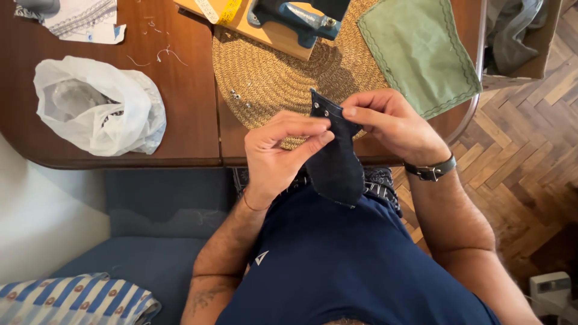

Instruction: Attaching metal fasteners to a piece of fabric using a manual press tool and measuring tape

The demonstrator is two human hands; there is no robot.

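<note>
Pinching the dark fabric piece [335,157] between them, left hand [278,153] and right hand [391,123] fingers grip its upper edge.

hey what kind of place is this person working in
Probably a home used for small craft work, not a factory. A wooden dining-style table carries a woven round placemat and a blue hand press; herringbone parquet floor lies beside it. Both hands hold a dark denim piece.
</note>
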